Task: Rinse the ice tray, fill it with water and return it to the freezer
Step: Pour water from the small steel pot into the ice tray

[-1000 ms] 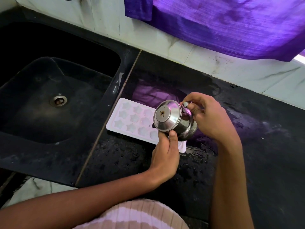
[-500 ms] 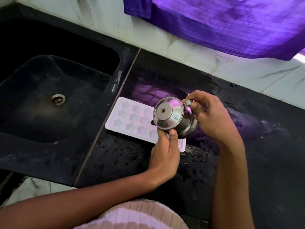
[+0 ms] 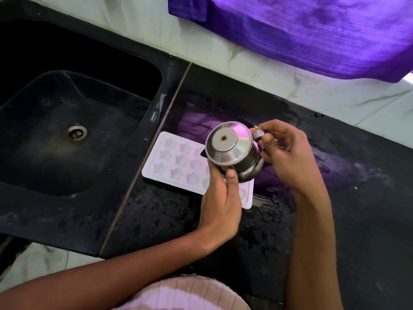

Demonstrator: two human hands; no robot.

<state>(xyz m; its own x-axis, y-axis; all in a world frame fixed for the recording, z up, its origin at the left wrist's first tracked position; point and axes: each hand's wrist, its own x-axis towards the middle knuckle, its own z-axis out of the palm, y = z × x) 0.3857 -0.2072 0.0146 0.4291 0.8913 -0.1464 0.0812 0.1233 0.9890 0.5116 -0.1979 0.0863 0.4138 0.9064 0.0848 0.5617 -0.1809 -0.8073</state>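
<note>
Hands still grip the tilted steel kettle over the ice tray, barely shifted.

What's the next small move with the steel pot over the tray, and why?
Probably keep tipping the steel pot and move its spout along the ice tray. The right hand grips its handle, the left hand steadies it from below, and the tray's star cells lie beneath it on the counter.
</note>
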